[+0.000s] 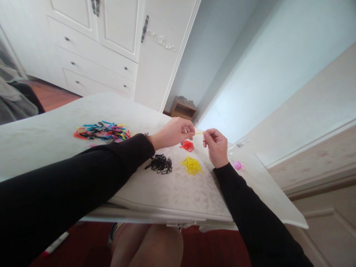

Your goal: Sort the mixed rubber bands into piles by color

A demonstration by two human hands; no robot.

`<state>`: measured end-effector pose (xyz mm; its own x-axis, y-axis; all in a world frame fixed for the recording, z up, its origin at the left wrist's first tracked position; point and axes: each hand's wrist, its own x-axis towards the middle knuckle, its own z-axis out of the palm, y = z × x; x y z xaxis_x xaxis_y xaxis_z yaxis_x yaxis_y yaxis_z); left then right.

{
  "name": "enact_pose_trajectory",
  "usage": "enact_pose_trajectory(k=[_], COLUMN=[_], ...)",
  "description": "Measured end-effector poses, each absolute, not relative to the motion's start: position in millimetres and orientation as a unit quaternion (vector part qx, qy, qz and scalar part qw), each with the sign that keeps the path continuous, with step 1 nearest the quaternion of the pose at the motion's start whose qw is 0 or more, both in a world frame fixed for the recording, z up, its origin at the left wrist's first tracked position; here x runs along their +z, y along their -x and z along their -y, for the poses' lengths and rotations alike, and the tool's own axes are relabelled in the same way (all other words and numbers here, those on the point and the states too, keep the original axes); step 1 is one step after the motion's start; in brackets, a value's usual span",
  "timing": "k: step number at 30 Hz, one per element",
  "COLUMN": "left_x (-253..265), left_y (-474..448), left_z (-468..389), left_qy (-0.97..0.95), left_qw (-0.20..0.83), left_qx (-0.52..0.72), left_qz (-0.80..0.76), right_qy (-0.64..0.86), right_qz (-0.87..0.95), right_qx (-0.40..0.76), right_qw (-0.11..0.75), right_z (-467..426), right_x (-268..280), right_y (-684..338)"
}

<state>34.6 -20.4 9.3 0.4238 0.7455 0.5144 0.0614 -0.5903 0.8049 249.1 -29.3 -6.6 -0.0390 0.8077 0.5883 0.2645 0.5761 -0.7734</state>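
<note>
A thin yellow rubber band [198, 133] is stretched straight between my two hands above the table. My left hand [175, 131] pinches its left end, and the fingertips of my right hand [215, 144] close on the other end. Just below the hands lies a small pile of red rubber bands [187, 145]. Nearer to me are a pile of yellow rubber bands [191, 165] and a pile of black rubber bands [160, 164]. A wider mixed-colour heap of rubber bands [102, 131] lies beyond my left forearm, which partly hides its near edge.
The white table [172, 193] has its near edge just above my legs. A pink object [237, 165] and something clear and plastic [241, 142] lie right of my right hand. A white cabinet [111, 40] and a small brown box [183, 108] stand behind the table.
</note>
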Motion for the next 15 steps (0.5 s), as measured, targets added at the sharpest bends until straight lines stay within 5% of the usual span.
enact_pose_trajectory(k=[15], left_x=[8.4], left_y=[-33.0], left_z=[18.1], left_qy=[-0.77], left_qw=[0.34], left_qx=[0.469], left_qz=[-0.268], right_qy=[0.407], right_qz=[0.666], right_qx=[0.212], right_qw=[0.588], right_z=[30.6], right_x=[-4.1], right_y=[-248.7])
